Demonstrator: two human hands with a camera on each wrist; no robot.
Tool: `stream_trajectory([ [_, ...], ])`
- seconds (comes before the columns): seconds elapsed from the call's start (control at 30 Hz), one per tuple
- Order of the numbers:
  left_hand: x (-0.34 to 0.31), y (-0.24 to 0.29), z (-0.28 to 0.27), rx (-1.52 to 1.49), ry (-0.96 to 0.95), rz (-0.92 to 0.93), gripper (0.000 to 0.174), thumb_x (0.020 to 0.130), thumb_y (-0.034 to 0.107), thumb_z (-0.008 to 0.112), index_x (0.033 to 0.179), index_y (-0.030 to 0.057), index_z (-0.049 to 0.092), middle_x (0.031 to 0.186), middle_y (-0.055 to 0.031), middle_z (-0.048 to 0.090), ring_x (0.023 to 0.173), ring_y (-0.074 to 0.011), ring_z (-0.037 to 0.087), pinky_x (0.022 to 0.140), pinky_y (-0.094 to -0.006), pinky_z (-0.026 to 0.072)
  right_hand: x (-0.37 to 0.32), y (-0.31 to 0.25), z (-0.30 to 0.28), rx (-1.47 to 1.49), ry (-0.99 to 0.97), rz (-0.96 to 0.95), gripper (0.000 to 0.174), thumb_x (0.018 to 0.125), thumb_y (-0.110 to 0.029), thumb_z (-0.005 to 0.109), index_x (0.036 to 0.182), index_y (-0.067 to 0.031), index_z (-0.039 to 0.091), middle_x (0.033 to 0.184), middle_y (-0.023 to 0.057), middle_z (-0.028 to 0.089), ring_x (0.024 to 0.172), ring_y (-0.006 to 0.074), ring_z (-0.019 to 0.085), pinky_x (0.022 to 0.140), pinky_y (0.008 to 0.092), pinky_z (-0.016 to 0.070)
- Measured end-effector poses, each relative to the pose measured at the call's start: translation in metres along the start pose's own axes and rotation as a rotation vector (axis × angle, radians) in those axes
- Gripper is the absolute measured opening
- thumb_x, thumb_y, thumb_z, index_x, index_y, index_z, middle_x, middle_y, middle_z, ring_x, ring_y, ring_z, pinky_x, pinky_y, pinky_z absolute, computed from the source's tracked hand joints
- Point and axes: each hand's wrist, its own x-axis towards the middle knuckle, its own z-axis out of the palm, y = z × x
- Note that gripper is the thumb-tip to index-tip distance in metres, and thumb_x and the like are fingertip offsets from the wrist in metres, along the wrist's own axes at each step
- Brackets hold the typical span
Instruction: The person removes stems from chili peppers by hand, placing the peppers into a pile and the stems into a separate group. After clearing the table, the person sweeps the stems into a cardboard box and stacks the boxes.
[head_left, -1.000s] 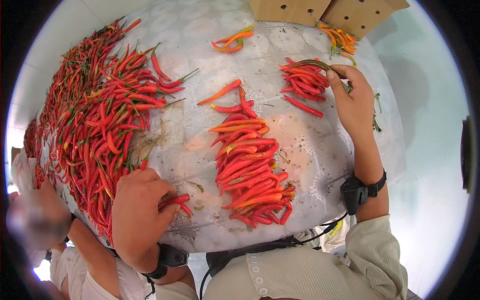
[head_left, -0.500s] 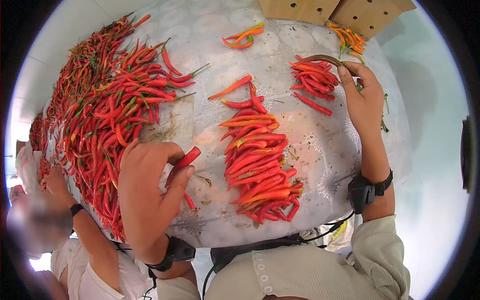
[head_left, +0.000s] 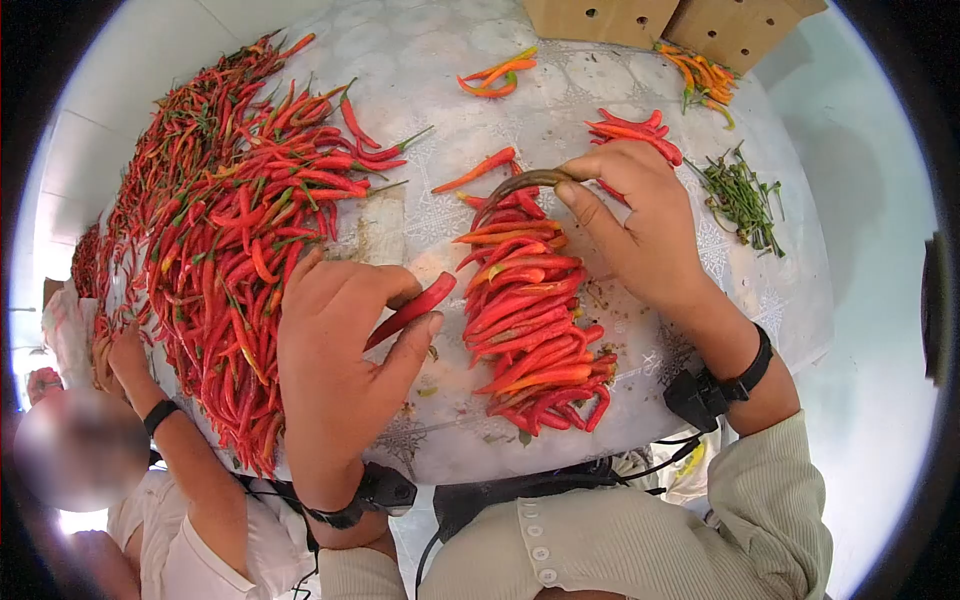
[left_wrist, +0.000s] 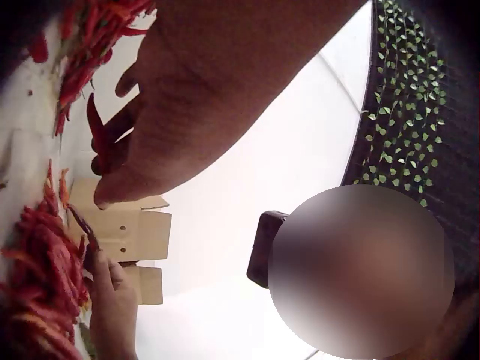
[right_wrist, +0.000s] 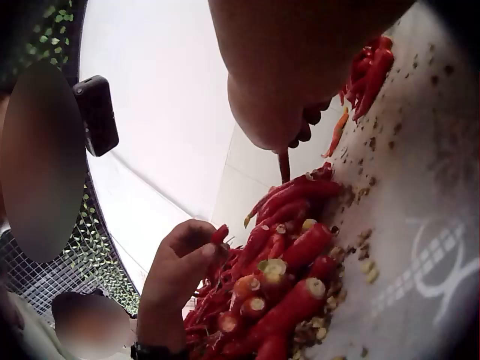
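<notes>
My left hand [head_left: 335, 360] pinches a red chili pepper [head_left: 418, 308] between thumb and fingers, to the left of a long row of red and orange chili peppers [head_left: 525, 330]. My right hand [head_left: 645, 225] grips one end of a dark, brownish-green curved chili pepper [head_left: 520, 182]. Its far tip hangs over the back end of the row. The right wrist view shows pale, stemless cut ends on the row's peppers [right_wrist: 274, 270]. Partly behind my right hand lies a smaller red pile [head_left: 635, 130].
A big heap of red chilies [head_left: 230, 250] covers the left side. Green stems [head_left: 745, 205] lie at right. Orange chilies [head_left: 700, 75] sit beside cardboard boxes [head_left: 600, 18] at the back, with a few more [head_left: 500, 75] nearer the middle. Another person's arm [head_left: 185, 440] reaches in at left.
My left hand has lifted the red chili and carried it right, toward the row. My right hand has moved left with the dark chili, from the small pile to the row's back end.
</notes>
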Motion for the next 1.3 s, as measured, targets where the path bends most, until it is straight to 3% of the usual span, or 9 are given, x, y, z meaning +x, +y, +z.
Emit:
stream_trajectory([
  [0.47,0.002,-0.001,0.006,-0.101,0.033,0.022,0.02,0.075,0.014,0.075,0.09,0.0062,0.066,0.081,-0.0094,0.063,0.079,-0.0316,0.059,0.093,-0.0484,0.0416,-0.008,0.01,0.002,0.077,-0.192,0.008,0.015,0.083,-0.013,0.069,0.094,-0.0029,0.069,0.086,0.0143,0.065,0.086,0.0346,0.06,0.079,0.0428,0.0465],
  [0.63,0.002,-0.001,0.01,-0.123,0.023,0.033,0.02,0.074,0.014,0.076,0.089,0.006,0.066,0.08,-0.0093,0.063,0.079,-0.0311,0.059,0.09,-0.046,0.042,-0.009,0.009,0.0,0.057,-0.197,0.01,0.017,0.083,-0.013,0.069,0.097,-0.0038,0.068,0.09,0.0142,0.065,0.089,0.0344,0.059,0.08,0.0428,0.0463],
  [0.73,0.002,0.001,0.012,-0.131,0.03,0.023,0.02,0.074,0.014,0.076,0.089,0.006,0.066,0.08,-0.0091,0.063,0.078,-0.0311,0.059,0.09,-0.046,0.0424,-0.007,0.005,-0.005,-0.044,-0.105,-0.01,0.019,0.085,-0.012,0.069,0.101,-0.0015,0.067,0.098,0.0132,0.066,0.091,0.0304,0.061,0.084,0.0372,0.0473],
  [0.93,0.002,0.002,0.011,-0.107,0.026,0.009,0.021,0.072,0.012,0.077,0.089,0.0061,0.066,0.081,-0.009,0.064,0.079,-0.0315,0.059,0.092,-0.0474,0.0426,-0.004,0.016,-0.018,-0.082,0.07,0.104,0.019,0.089,-0.015,0.067,0.103,-0.0025,0.067,0.1,0.0116,0.067,0.095,0.0265,0.063,0.086,0.0345,0.0475],
  [1.03,0.001,0.004,0.011,-0.089,0.026,-0.002,0.022,0.071,0.011,0.078,0.089,0.006,0.066,0.081,-0.009,0.064,0.079,-0.0317,0.059,0.094,-0.0477,0.0424,-0.001,0.022,-0.024,-0.151,0.182,0.169,0.019,0.086,-0.018,0.068,0.098,-0.0036,0.069,0.096,0.0145,0.068,0.096,0.0315,0.062,0.086,0.0395,0.0481],
  [1.13,0.0,0.005,0.011,-0.102,0.038,-0.01,0.022,0.07,0.011,0.078,0.088,0.0058,0.067,0.082,-0.0089,0.064,0.079,-0.0318,0.059,0.095,-0.0479,0.0422,0.001,0.042,-0.036,-0.152,0.277,0.286,0.021,0.087,-0.02,0.066,0.097,-0.0019,0.07,0.094,0.016,0.069,0.093,0.0303,0.065,0.086,0.0387,0.0491],
  [1.3,0.001,0.005,0.01,-0.104,0.04,0.015,0.022,0.07,0.011,0.079,0.088,0.0059,0.067,0.081,-0.0087,0.064,0.079,-0.0314,0.059,0.096,-0.0483,0.0419,-0.004,0.07,-0.046,-0.16,0.179,0.479,0.024,0.086,-0.022,0.064,0.097,-0.0011,0.071,0.095,0.0165,0.071,0.093,0.0298,0.067,0.087,0.0382,0.0498],
])
